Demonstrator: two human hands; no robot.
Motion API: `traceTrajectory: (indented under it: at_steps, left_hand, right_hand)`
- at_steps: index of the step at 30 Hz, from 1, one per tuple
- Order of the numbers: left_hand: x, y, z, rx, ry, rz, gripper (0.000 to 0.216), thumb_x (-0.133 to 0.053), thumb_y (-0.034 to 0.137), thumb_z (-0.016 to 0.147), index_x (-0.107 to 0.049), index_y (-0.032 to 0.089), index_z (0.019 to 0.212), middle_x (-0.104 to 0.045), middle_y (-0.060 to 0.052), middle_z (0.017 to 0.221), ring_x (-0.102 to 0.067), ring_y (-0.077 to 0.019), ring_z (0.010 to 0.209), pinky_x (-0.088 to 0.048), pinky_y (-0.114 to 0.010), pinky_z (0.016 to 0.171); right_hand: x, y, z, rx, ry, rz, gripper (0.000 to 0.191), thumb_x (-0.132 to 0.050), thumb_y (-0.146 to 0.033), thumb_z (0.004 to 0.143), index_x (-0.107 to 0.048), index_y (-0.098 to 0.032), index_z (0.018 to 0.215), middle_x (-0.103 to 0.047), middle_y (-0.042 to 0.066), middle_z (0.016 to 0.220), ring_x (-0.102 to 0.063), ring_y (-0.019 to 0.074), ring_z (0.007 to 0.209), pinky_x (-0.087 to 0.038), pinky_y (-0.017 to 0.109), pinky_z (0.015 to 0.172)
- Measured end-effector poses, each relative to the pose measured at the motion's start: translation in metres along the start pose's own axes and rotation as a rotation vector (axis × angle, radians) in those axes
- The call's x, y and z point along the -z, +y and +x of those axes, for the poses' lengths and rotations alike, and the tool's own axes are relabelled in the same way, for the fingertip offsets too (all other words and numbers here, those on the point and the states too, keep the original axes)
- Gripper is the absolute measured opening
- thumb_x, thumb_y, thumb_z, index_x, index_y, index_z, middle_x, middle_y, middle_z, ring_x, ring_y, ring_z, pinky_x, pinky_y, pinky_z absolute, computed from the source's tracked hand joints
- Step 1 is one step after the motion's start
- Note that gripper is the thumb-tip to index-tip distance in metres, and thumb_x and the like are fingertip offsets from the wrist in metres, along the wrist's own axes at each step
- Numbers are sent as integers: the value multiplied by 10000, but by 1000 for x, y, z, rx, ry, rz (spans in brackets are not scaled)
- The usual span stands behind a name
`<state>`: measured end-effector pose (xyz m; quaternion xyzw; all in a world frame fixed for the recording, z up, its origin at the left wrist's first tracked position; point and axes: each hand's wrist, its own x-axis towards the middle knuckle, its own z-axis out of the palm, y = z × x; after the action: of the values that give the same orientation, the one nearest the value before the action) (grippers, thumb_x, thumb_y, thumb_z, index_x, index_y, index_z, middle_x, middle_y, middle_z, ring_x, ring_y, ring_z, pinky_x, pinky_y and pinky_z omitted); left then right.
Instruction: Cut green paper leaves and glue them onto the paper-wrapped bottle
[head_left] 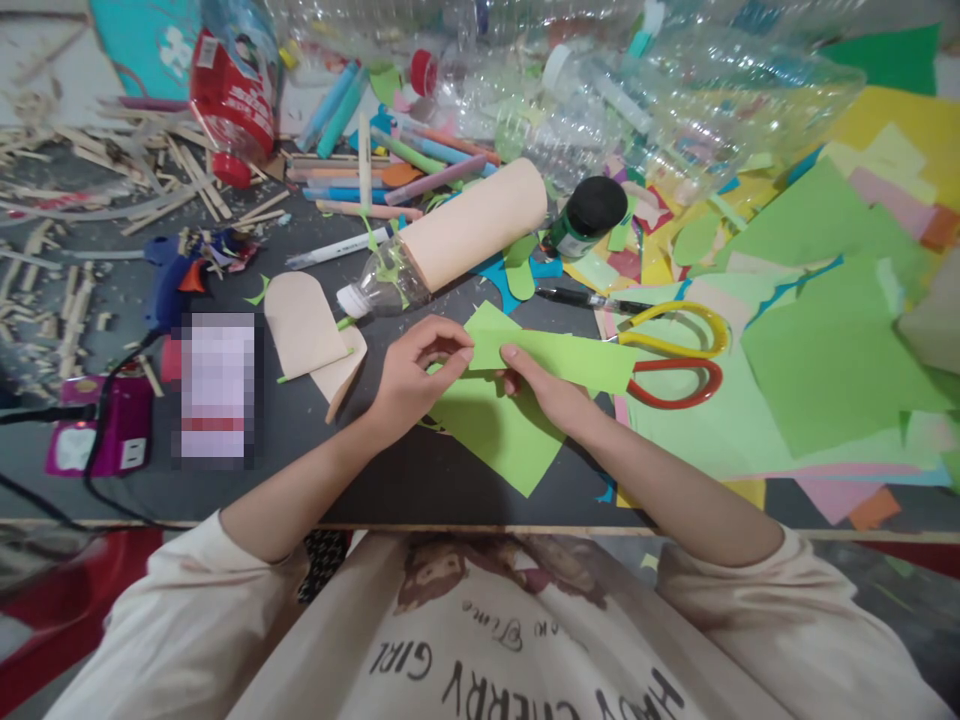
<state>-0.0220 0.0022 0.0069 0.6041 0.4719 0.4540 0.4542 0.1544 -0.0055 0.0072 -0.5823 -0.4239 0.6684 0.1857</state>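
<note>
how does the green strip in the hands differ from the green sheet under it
The green strip is long and narrow; the green sheet is broader. The strip is held up between left hand and right hand; the sheet lies on the dark tabletop. Both are bright green.

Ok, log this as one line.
left hand: pinching green rectangular paper strip | right hand: holding same strip | beneath: green paper sheet | nearby: yellow-red-handled scissors

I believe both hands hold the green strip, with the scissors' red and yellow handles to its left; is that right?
Not quite: the head view shows the scissors' red and yellow handles to the right of the green strip, not its left; the left hand and right hand do both hold it.
</note>
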Motion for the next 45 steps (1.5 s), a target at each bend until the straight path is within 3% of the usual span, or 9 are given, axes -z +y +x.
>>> traceTrajectory:
  at_steps: [6,14,22,26,30,33,38,42,45]
  left_hand:
    - [0,2,-2,-3,-63,35,38,-598,192,769,-628,169,764,-615,-25,820,-607,-102,740,-528,-211,666]
    - [-1,3,-2,62,-41,25,67,-614,194,768,-667,162,793,-626,-31,849,-610,-91,720,-537,-207,684]
    - [0,1,-3,89,-58,8,198,-602,184,779,-681,174,960,-624,-62,1028,-598,-69,699,-535,-203,678]
    - [1,-4,-1,73,-36,-25,281,-594,186,778,-644,185,1055,-596,-56,1027,-598,-64,697,-527,-199,676]
    - [1,-6,-1,51,-22,-19,236,-597,220,784,-631,184,1015,-570,-46,1019,-596,-68,735,-521,-190,688]
    - [0,-7,-2,58,-69,-27,207,-625,219,762,-610,183,965,-568,-37,1005,-591,-64,735,-521,-182,686]
    - [-2,-12,-5,-42,-142,3,160,-638,263,785,-575,189,912,-577,-48,1012,-607,-86,779,-535,-203,692]
    - [0,-8,-6,-130,-193,48,193,-617,342,828,-562,189,932,-608,-65,998,-629,-112,801,-541,-230,702]
    - [5,-2,-4,-200,-296,113,214,-530,385,889,-600,183,875,-645,-66,865,-627,-136,799,-527,-258,721]
  right_hand:
    - [2,7,2,35,-5,-17,623,-395,-806,724,-487,-217,544,-575,15,699,-556,215,948,-329,343,895]
    - [1,7,2,44,-5,-56,632,-363,-802,742,-495,-212,557,-575,14,723,-536,191,859,-329,340,876]
    - [1,5,1,47,-9,-36,612,-387,-773,760,-500,-206,560,-585,2,702,-540,157,767,-359,320,828]
    - [1,10,4,172,16,122,576,-427,-715,792,-561,-208,554,-584,3,613,-522,138,626,-405,311,736]
    - [1,13,9,285,-19,279,430,-555,-566,786,-626,-196,579,-579,3,549,-520,136,565,-436,301,650]
    - [2,13,12,323,-8,295,399,-570,-459,808,-590,-199,507,-574,-3,505,-541,129,550,-452,297,653]
    - [1,9,15,456,-8,336,350,-616,-444,797,-576,-196,554,-550,-39,432,-471,89,397,-407,256,482]
    - [-1,7,16,454,30,396,314,-658,-496,752,-579,-201,678,-550,-63,450,-479,80,366,-395,228,414]
    - [-1,7,16,433,55,407,332,-682,-524,722,-575,-211,743,-542,-78,470,-490,77,355,-378,213,375]
